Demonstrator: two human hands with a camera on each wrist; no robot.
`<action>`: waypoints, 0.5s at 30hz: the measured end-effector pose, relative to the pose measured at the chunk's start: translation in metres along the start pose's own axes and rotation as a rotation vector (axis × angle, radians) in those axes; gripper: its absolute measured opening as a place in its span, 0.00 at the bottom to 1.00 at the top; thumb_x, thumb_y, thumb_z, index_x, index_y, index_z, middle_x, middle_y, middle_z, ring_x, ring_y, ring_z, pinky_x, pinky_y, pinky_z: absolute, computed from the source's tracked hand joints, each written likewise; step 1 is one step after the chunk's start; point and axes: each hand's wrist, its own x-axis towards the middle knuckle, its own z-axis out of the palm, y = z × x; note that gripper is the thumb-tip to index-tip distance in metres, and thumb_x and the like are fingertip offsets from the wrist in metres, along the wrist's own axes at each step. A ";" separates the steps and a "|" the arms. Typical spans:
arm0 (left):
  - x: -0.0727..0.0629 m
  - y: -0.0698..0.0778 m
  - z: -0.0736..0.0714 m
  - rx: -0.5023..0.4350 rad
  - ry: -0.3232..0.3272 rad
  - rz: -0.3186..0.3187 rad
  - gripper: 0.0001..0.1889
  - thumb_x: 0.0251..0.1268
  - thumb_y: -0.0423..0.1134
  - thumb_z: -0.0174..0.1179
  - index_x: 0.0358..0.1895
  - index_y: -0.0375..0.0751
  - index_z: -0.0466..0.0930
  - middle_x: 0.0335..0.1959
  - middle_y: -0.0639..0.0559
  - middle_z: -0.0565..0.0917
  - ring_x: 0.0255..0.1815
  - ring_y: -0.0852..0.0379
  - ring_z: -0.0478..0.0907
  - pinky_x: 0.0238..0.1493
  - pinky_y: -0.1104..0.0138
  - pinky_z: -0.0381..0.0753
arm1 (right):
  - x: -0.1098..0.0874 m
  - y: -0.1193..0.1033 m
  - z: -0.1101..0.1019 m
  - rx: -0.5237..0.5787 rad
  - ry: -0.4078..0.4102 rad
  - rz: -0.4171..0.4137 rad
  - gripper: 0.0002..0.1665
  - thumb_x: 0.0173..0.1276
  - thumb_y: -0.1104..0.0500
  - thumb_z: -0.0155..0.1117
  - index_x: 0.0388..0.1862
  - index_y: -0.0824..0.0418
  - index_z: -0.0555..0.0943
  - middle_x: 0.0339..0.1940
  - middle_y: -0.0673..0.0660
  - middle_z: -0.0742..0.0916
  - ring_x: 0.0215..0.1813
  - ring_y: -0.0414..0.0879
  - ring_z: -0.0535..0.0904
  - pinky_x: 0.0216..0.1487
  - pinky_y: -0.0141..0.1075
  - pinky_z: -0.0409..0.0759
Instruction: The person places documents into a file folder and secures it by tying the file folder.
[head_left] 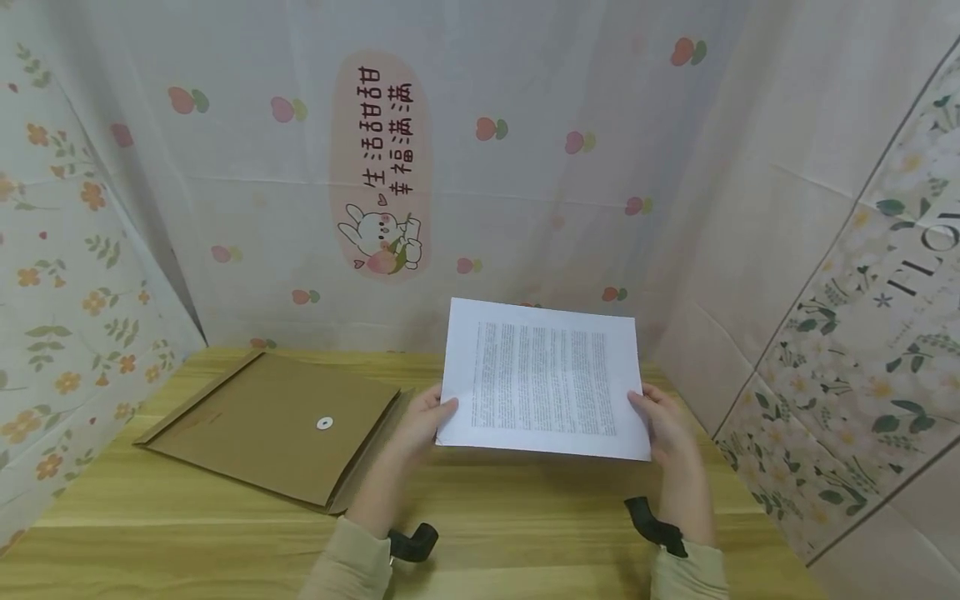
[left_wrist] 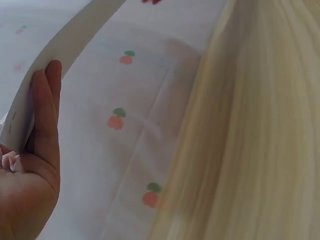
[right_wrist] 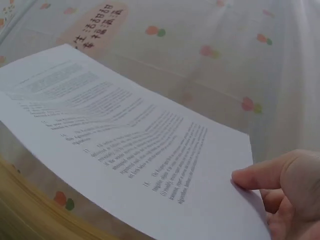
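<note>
Between both hands a white sheet of printed paper [head_left: 543, 379] is held up over the table, its lines of text running sideways in the head view. My left hand [head_left: 427, 421] grips the left edge, thumb in front; in the left wrist view its fingers [left_wrist: 46, 117] lie along the back of the paper [left_wrist: 75, 40]. At the right edge my right hand [head_left: 663, 421] pinches the paper, and the right wrist view shows the thumb [right_wrist: 265, 172] on the printed face with fingers behind. A brown kraft envelope [head_left: 270, 425] with a white round button lies left of my left hand.
The wood-grain table [head_left: 510, 533] extends beneath everything. A curtain [head_left: 525, 183] with fruit prints hangs right behind its far edge, with patterned cloth walls [head_left: 847, 333] on the sides. A black strap [head_left: 414, 543] sticks out near the left wrist and another black strap [head_left: 654, 527] near the right.
</note>
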 end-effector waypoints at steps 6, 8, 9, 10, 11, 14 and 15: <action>-0.011 0.013 -0.022 0.057 0.008 0.002 0.20 0.75 0.32 0.42 0.65 0.27 0.64 0.51 0.35 0.80 0.42 0.47 0.83 0.42 0.59 0.83 | 0.000 0.003 0.010 -0.074 -0.197 -0.011 0.38 0.76 0.53 0.51 0.76 0.66 0.49 0.43 0.48 0.82 0.45 0.42 0.80 0.44 0.38 0.79; -0.015 0.016 -0.030 0.071 0.020 -0.003 0.20 0.75 0.32 0.42 0.65 0.26 0.63 0.49 0.36 0.81 0.40 0.49 0.84 0.40 0.60 0.83 | 0.000 0.003 0.013 -0.071 -0.265 -0.048 0.35 0.77 0.55 0.50 0.74 0.69 0.52 0.43 0.49 0.84 0.45 0.44 0.81 0.43 0.38 0.80; -0.017 0.017 -0.034 0.071 0.026 -0.009 0.20 0.75 0.32 0.43 0.65 0.25 0.63 0.48 0.37 0.82 0.39 0.50 0.84 0.39 0.61 0.83 | 0.000 0.003 0.015 -0.066 -0.301 -0.070 0.33 0.77 0.57 0.49 0.73 0.71 0.54 0.43 0.50 0.84 0.44 0.45 0.82 0.42 0.38 0.80; -0.018 0.018 -0.037 0.068 0.030 -0.010 0.20 0.75 0.31 0.43 0.65 0.24 0.63 0.48 0.37 0.82 0.39 0.51 0.84 0.39 0.61 0.83 | 0.000 0.002 0.016 -0.063 -0.335 -0.092 0.31 0.77 0.59 0.49 0.71 0.72 0.57 0.43 0.51 0.85 0.43 0.46 0.83 0.41 0.38 0.81; -0.020 0.020 -0.041 0.073 0.033 -0.006 0.20 0.75 0.31 0.43 0.65 0.23 0.62 0.47 0.37 0.82 0.38 0.51 0.84 0.39 0.62 0.83 | -0.001 0.002 0.018 -0.062 -0.368 -0.111 0.28 0.76 0.60 0.49 0.69 0.72 0.60 0.43 0.52 0.85 0.42 0.47 0.83 0.40 0.38 0.81; -0.025 0.025 -0.051 0.074 0.036 -0.009 0.20 0.75 0.30 0.43 0.65 0.24 0.61 0.48 0.37 0.81 0.39 0.51 0.84 0.40 0.62 0.83 | -0.002 0.001 0.024 -0.071 -0.450 -0.148 0.21 0.75 0.64 0.50 0.63 0.73 0.67 0.42 0.55 0.87 0.41 0.48 0.84 0.38 0.37 0.82; -0.027 0.028 -0.054 0.071 0.038 -0.014 0.20 0.75 0.30 0.43 0.66 0.25 0.61 0.49 0.37 0.81 0.41 0.50 0.84 0.41 0.61 0.83 | -0.002 0.001 0.026 -0.078 -0.463 -0.154 0.20 0.74 0.65 0.51 0.62 0.73 0.68 0.42 0.55 0.87 0.40 0.48 0.85 0.37 0.37 0.83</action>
